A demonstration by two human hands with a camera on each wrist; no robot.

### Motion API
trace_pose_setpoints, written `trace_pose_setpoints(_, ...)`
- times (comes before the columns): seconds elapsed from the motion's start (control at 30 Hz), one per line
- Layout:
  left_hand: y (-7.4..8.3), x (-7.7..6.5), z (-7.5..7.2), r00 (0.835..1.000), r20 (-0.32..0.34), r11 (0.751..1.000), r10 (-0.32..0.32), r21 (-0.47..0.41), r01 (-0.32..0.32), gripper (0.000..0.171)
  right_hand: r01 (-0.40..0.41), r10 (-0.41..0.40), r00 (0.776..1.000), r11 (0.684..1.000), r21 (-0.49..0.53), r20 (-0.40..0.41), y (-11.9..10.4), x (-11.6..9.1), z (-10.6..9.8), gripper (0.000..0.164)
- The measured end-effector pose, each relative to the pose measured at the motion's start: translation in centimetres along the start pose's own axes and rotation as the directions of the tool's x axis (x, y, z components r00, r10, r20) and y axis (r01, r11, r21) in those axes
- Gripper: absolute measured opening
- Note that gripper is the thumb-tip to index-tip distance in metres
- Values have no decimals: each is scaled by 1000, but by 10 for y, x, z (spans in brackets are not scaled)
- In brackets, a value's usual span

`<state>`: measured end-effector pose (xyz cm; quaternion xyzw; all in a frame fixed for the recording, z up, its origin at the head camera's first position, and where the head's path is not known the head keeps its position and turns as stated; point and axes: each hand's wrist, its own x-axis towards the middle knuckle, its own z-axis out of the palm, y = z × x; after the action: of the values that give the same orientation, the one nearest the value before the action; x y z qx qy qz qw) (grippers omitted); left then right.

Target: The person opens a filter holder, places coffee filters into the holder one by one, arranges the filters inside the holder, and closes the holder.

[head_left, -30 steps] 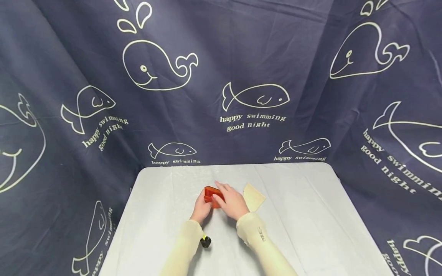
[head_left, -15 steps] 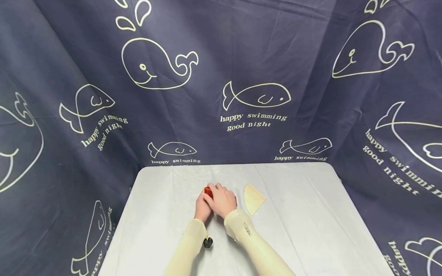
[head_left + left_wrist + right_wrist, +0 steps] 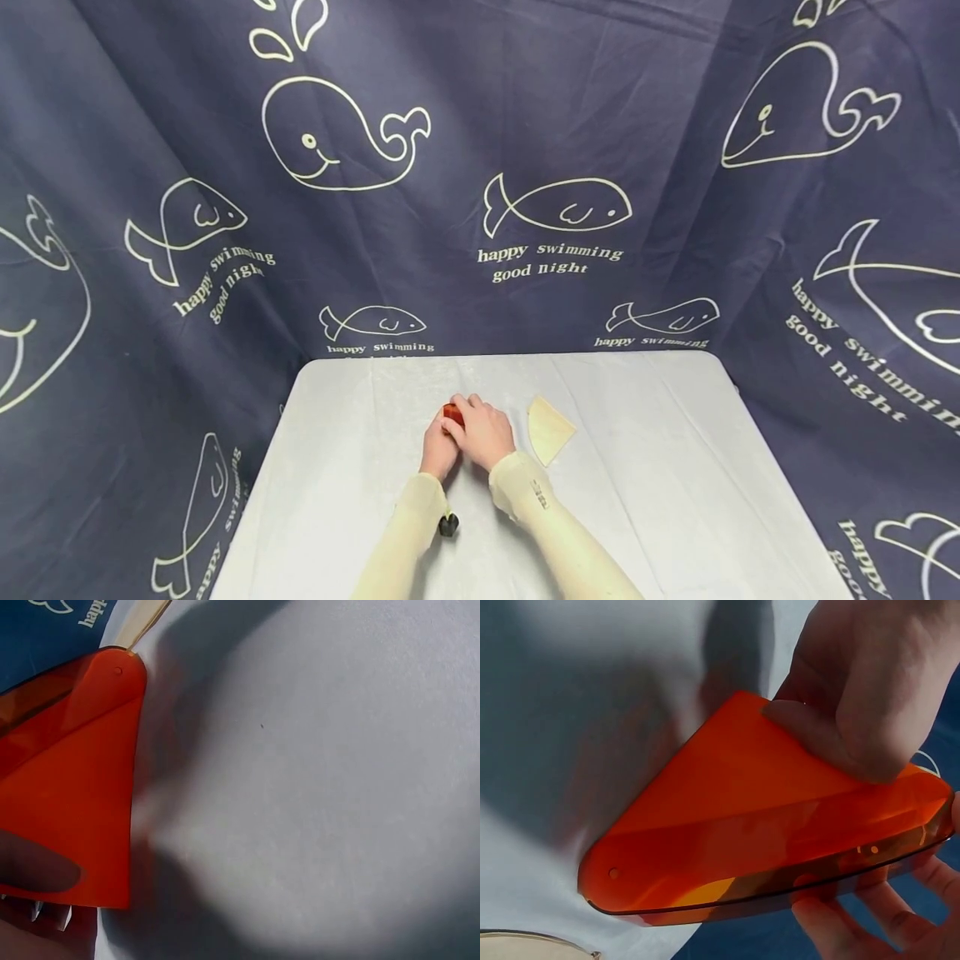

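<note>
A fan-shaped orange plastic case [image 3: 452, 413] with a see-through lid [image 3: 780, 851] is held between both hands. My left hand [image 3: 438, 450] grips its narrow corner, the thumb [image 3: 37, 864] lying on the flat face in the left wrist view. My right hand [image 3: 483, 432] curls over the curved end and hides much of the case in the head view. In the right wrist view, right fingertips [image 3: 829, 922] press the lid side, and the left hand pinches the corner above. Beside the right hand lies a tan fan-shaped paper coffee filter [image 3: 550, 430].
A small black object [image 3: 447, 524] with a bit of yellow lies beside the left sleeve [image 3: 408, 521], partly covered by it. A white cloth covers the table [image 3: 660, 467]. Dark blue curtains [image 3: 555, 133] with whale and fish prints surround the table's back and sides.
My right hand has moved left over the case, hiding more of it. The left hand keeps its grip. Over the last half second both hands have barely moved.
</note>
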<state>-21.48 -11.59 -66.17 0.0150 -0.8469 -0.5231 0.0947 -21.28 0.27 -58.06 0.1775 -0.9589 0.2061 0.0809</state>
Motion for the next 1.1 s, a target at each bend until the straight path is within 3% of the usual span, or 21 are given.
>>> trace_pose_setpoints(0.27, 1, 0, -2, 997, 2, 997, -80, 14, 80, 33, 7, -6, 1000, 999, 52, -10, 5, 0, -3, 36)
trace_pose_setpoints(0.5, 1, 1, 0, 995, -13, 995, -102, 1, 102, 31, -18, 23, 999, 987, 160, -25, 16, -4, -8, 37)
trace_pose_setpoints(1.1, 3, 1, 4, 988, -19, 989, -150, 5, 150, 35, -90, 106, 994, 904, 418, -14, 48, -14, -23, 33)
